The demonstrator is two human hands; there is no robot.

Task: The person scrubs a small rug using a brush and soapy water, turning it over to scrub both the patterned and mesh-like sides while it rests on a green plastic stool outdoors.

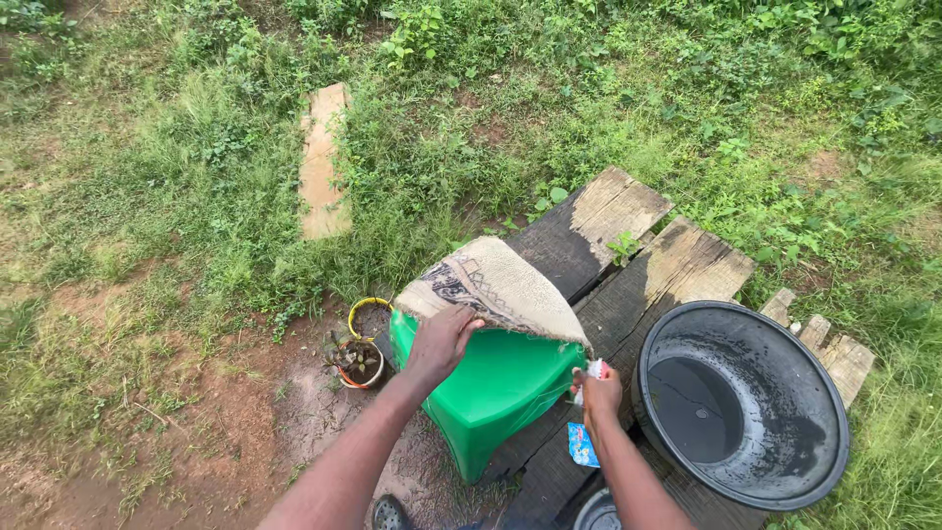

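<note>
Head view: our left hand [442, 342] grips a brown, patterned mat [496, 285] over a green stool [496, 393]; our right hand [599, 391] pinches a small white packet [593, 370].

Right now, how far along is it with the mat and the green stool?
Looks done: the black basin on the wooden planks already holds some water. In hand: the left hand grips the edge of the woven mat draped over the green stool, and the right hand holds a small white sachet. Left: the mat looks dry and is outside the basin; a blue sachet lies on the planks.
</note>
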